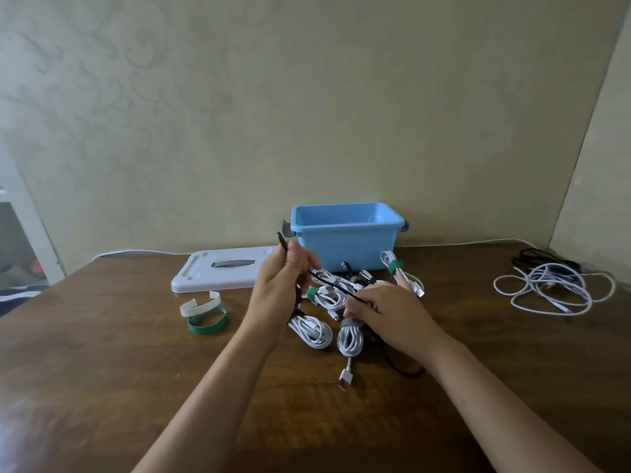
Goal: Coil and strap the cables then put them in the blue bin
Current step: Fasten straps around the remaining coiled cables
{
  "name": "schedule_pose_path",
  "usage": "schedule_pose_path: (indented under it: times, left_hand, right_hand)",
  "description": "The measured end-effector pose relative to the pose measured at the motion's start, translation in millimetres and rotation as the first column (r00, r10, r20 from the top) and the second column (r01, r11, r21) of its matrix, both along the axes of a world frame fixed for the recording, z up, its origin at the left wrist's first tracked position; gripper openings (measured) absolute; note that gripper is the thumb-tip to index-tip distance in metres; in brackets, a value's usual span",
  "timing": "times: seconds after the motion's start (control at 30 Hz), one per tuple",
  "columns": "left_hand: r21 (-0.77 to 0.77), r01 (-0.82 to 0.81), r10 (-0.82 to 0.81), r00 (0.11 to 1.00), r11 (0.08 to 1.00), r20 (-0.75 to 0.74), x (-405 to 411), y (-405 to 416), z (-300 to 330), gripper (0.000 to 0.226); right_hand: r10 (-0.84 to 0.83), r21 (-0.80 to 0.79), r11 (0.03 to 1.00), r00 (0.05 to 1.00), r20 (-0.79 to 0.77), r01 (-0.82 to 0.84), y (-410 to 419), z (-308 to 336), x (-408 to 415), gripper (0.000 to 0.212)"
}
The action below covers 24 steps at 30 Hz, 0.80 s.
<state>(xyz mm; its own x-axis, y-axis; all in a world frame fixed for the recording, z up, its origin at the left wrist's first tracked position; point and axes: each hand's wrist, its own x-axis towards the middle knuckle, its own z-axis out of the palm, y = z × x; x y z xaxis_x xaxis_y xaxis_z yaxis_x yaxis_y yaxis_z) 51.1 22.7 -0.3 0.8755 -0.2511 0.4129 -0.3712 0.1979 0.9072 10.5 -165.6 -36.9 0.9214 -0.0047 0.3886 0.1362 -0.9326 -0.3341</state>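
Black cable (336, 286) (taut), pinched by left hand (285, 274), right hand (386, 310)

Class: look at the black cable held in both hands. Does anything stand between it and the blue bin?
No barrier: strapped white cable bundles lie low on the table before the blue bin, whose top is open; the black cable could be lifted over them.

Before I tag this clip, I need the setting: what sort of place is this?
Probably a home room: a wooden table against a patterned wallpapered wall, with a blue bin and charging cables on it.
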Motion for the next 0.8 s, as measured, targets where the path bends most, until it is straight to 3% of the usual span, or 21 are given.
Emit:
schedule_pose_path:
  times: [0.2,0.3,0.4,0.5,0.57,0.7,0.8]
  left_hand:
    - [-0.169,0.155,-0.167,0.984,0.973,-0.062,1.2,1.0,1.7,0.042]
    - [-0.175,0.231,-0.253,0.96,0.957,-0.118,0.5,5.4,3.9,0.042]
    - [-0.02,0.279,-0.279,0.953,0.96,-0.121,0.7,7.7,2.7,0.051]
    - [0.321,0.172,-0.166,0.985,0.931,-0.045,-3.1,1.3,-1.6,0.049]
    - [0.469,0.116,-0.125,0.992,0.875,-0.013,-4.9,-6.0,-6.8,0.048]
    - [0.606,0.208,-0.231,0.972,0.768,-0.04,-9.8,-14.2,-15.2,0.054]
    - [0.564,0.181,-0.232,0.973,0.805,0.018,-8.3,-13.6,-13.2,0.05]
  right_hand:
    - [-0.108,-0.068,0.991,0.993,0.038,0.111,-13.0,8.3,-0.4,0.028]
    - [-0.2,-0.031,0.979,0.977,0.076,0.203,-17.4,12.1,-4.7,0.015]
    - [-0.283,0.034,0.959,0.95,0.135,0.281,-21.6,14.3,-5.8,0.014]
    - [-0.235,0.115,0.97,0.944,0.232,0.213,-17.3,13.2,-8.7,0.014]
    - [-0.221,0.177,0.968,0.94,0.261,0.178,-9.3,14.7,-12.5,0.019]
    - [-0.22,0.169,0.969,0.942,0.254,0.181,-2.0,17.3,-13.1,0.023]
    - [-0.191,0.169,0.973,0.958,0.216,0.157,-6.7,15.7,-12.5,0.01]
